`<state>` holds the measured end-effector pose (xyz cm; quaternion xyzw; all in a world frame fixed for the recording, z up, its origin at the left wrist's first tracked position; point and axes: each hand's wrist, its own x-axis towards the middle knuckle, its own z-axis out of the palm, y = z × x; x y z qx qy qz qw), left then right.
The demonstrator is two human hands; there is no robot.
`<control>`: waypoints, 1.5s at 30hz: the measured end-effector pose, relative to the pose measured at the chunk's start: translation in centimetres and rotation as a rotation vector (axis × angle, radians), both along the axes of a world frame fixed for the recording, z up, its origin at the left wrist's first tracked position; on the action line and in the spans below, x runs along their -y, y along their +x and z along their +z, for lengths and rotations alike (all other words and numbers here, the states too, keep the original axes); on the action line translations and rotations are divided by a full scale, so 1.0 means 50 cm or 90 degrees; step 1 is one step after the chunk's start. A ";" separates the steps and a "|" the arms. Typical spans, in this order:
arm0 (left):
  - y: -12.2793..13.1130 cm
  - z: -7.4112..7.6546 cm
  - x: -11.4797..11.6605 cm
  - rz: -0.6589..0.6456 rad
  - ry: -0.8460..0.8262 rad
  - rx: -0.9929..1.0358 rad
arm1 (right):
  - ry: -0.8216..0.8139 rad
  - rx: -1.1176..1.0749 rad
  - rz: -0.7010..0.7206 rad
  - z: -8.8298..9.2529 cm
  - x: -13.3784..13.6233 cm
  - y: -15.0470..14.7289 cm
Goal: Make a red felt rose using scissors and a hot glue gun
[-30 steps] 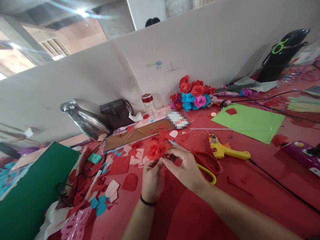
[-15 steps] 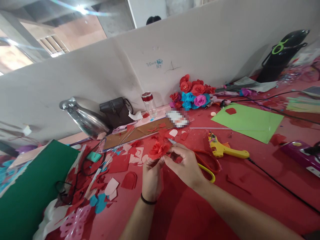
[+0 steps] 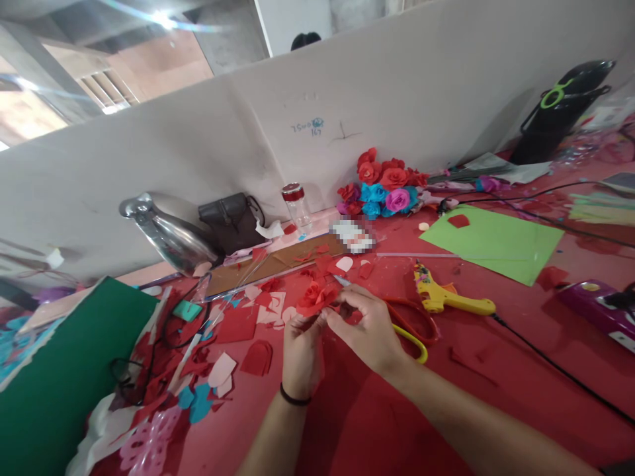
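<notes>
Far left: green box (image 3: 59, 377), standing on the red worktop (image 3: 536, 390). Behind it, a silver flask (image 3: 173, 235) leans by the pale partition (image 3: 188, 145), a dark bag (image 3: 235, 225) just beside it. Red, pink and blue paper scraps (image 3: 221, 370) lie strewn between box and hands.

Centre: left hand (image 3: 301, 354), dark band at wrist, fingers clamped on the base of a red paper flower (image 3: 313, 299). Flower is held above the worktop, bloom up. Clear jar (image 3: 298, 208) with red lid stands farther back. Right hand (image 3: 370, 330) meets the flower from the right, thumb and forefinger pinching its near edge; the other fingers curl, partly hidden. Scissors (image 3: 423, 350) lie partly under this hand, yellow and red-orange handles showing.

Right: bunch of paper flowers (image 3: 384, 188) near the partition; yellow glue gun (image 3: 454, 302) on its side; light green sheet (image 3: 496, 248) behind it; black bottle (image 3: 548, 125) farthest back.
</notes>
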<state>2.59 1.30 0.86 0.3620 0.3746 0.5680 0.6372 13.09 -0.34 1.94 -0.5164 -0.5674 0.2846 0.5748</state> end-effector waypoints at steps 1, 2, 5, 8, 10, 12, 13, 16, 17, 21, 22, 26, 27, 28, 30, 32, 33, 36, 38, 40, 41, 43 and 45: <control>0.000 0.000 -0.001 0.000 0.002 -0.006 | 0.006 0.004 -0.002 0.001 0.001 0.000; 0.000 0.000 -0.001 0.002 0.003 -0.012 | 0.013 0.007 -0.003 0.001 0.001 0.000; -0.001 -0.004 -0.003 0.012 -0.002 -0.013 | 0.028 0.011 0.002 0.002 0.002 -0.001; -0.003 -0.010 -0.004 0.017 0.000 -0.017 | 0.029 0.005 0.013 0.003 0.003 -0.002; -0.005 -0.013 -0.004 0.017 0.008 -0.033 | 0.033 -0.001 0.015 0.002 0.003 -0.003; -0.009 -0.017 -0.004 0.022 0.026 -0.051 | 0.049 -0.008 0.020 0.002 0.003 -0.003; -0.011 -0.019 -0.005 0.035 0.040 -0.060 | 0.059 -0.016 0.033 0.002 0.003 -0.002; -0.022 -0.027 -0.010 0.080 0.103 -0.088 | 0.064 -0.087 0.125 0.004 0.004 0.005; -0.026 -0.029 -0.013 0.089 0.129 -0.104 | 0.052 -0.123 0.162 0.005 0.004 0.008; -0.042 -0.026 -0.021 0.089 0.213 -0.217 | -0.035 -0.237 0.205 0.012 0.004 0.017; -0.044 -0.021 -0.022 0.087 0.227 -0.240 | -0.057 -0.252 0.199 0.014 0.004 0.018; -0.048 -0.010 -0.025 0.052 0.290 -0.292 | -0.119 -0.277 0.186 0.015 0.002 0.014; -0.048 -0.011 -0.026 0.041 0.303 -0.302 | -0.124 -0.274 0.178 0.013 0.000 0.013; -0.049 -0.015 -0.028 0.032 0.313 -0.309 | -0.128 -0.268 0.169 0.010 -0.001 0.012; -0.053 -0.026 -0.032 0.027 0.321 -0.316 | -0.133 -0.258 0.155 0.005 -0.003 0.011; -0.058 -0.039 -0.035 0.038 0.321 -0.323 | -0.133 -0.253 0.149 0.004 -0.003 0.012; -0.060 -0.045 -0.036 0.047 0.318 -0.328 | -0.132 -0.252 0.147 0.005 -0.002 0.012; -0.068 -0.058 -0.037 0.071 0.298 -0.330 | -0.122 -0.258 0.145 0.012 0.001 0.012; -0.069 -0.060 -0.036 0.079 0.278 -0.312 | -0.123 -0.270 0.147 0.015 0.002 0.012; -0.067 -0.054 -0.034 0.081 0.259 -0.291 | -0.133 -0.290 0.154 0.016 0.003 0.010; -0.063 -0.049 -0.033 0.080 0.249 -0.284 | -0.141 -0.305 0.161 0.015 0.003 0.009; -0.054 -0.033 -0.029 0.077 0.230 -0.273 | -0.158 -0.348 0.166 0.014 0.002 0.006; -0.042 -0.017 -0.024 0.080 0.209 -0.258 | -0.171 -0.401 0.157 0.014 0.001 0.004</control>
